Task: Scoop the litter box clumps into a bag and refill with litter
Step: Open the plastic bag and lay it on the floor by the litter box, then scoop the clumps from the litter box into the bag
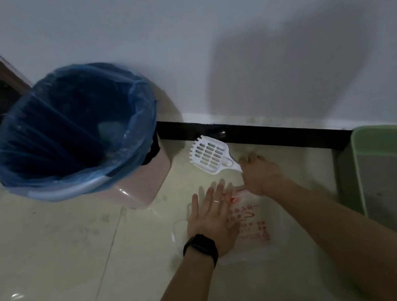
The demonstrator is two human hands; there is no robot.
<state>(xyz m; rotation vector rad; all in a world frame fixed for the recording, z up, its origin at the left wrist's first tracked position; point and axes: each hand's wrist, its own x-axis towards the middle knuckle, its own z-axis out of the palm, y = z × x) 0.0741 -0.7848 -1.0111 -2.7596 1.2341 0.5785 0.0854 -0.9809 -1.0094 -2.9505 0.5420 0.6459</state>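
Note:
A white slotted litter scoop (210,155) is held just above the floor near the wall, its handle in my right hand (259,173). A thin clear plastic bag with red print (251,222) lies flat on the cream floor tiles. My left hand (214,222), with a ring and a black wristband, rests flat and spread on the bag's left part. The green litter box (383,142) with grey litter inside stands at the right edge against the wall, partly cut off by the frame.
A pink bin (136,189) lined with a blue bag (71,123) stands left of the scoop by the wall. A black skirting board (267,134) runs along the white wall. A white pole and a dark doorway are at the far left.

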